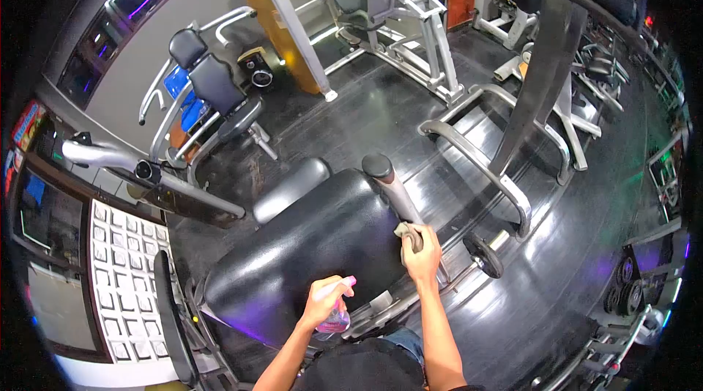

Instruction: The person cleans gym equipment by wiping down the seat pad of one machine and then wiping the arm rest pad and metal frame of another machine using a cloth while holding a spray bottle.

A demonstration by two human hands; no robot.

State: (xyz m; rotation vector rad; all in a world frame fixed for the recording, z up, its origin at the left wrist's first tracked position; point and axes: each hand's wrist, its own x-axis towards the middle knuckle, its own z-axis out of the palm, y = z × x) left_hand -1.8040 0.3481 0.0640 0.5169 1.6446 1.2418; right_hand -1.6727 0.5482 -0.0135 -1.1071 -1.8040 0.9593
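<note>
My left hand (322, 302) is wrapped round a spray bottle (335, 321) with a pink trigger head and a see-through body holding pinkish liquid. It is over the near edge of a black padded bench (293, 237). My right hand (422, 253) grips a crumpled light cloth (407, 233) at the bench's right edge, close to an upright metal post (395, 190) with a black cap. Whether the cloth touches the pad or the post, I cannot tell. The pad's surface is shiny, with a purple reflection at its lower left.
A smaller black pad (291, 190) lies just beyond the bench. Farther off stand a seated machine (217, 87) and another grey-framed machine (432, 39). A curved metal frame (483, 164) and a small weight plate (483, 255) are to the right. White patterned panelling (128, 281) is at left.
</note>
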